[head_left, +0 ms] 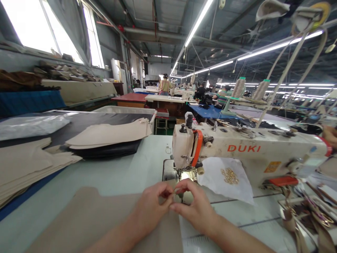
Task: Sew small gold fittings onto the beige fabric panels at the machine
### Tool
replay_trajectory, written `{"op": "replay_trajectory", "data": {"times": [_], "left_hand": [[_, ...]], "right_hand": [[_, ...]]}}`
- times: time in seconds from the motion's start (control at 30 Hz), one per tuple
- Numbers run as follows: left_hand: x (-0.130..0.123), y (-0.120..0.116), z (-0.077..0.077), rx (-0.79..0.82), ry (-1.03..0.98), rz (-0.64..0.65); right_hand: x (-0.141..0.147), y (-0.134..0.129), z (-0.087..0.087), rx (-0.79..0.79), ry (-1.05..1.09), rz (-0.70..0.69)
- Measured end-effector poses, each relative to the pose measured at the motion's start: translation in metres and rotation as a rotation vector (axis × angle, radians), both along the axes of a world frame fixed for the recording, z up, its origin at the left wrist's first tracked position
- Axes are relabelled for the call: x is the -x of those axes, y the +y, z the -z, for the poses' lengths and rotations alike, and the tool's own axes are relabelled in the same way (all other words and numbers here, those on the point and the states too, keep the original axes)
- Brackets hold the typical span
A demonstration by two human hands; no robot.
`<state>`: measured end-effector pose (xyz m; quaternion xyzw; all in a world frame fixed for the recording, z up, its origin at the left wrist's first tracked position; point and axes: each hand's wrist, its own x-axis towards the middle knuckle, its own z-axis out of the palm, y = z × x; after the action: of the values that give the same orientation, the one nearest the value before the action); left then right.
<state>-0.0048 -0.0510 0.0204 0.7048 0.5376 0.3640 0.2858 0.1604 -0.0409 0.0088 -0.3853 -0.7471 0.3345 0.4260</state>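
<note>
My left hand [154, 202] and my right hand [195, 205] meet just in front of the sewing machine [210, 144] head, near its needle area. Both are closed in a pinch, thumb and forefinger tips together on something too small to make out. Beneath my left hand and forearm lies a large taupe fabric panel [105, 218], its right edge running below the fingertips. To the right, small gold metal pieces [230, 175] sit in a pile on a white sheet [210, 174], which rests against the machine.
Stacked beige panels [113, 133] and more cut pieces [26, 165] lie at the left on the pale table [131, 172]. At the right are straps with metal hardware [295, 221]. Thread cones [239, 88] stand behind the machine. Another person's hand [330, 137] shows at the right edge.
</note>
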Motion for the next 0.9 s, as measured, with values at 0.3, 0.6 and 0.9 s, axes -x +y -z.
{"op": "replay_trajectory", "data": {"times": [0.3, 0.6, 0.9], "left_hand": [[-0.0013, -0.0019, 0.0019, -0.007, -0.023, 0.014], [0.0007, 0.0015, -0.0001, 0.063, -0.085, 0.043], [-0.0018, 0.0037, -0.0018, 0.239, -0.298, 0.025]], "right_hand": [[-0.009, 0.0002, -0.0012, -0.228, -0.046, -0.101], [-0.0095, -0.0001, -0.0041, -0.3, 0.016, -0.141], [-0.0044, 0.0019, -0.0027, 0.032, 0.096, 0.048]]}}
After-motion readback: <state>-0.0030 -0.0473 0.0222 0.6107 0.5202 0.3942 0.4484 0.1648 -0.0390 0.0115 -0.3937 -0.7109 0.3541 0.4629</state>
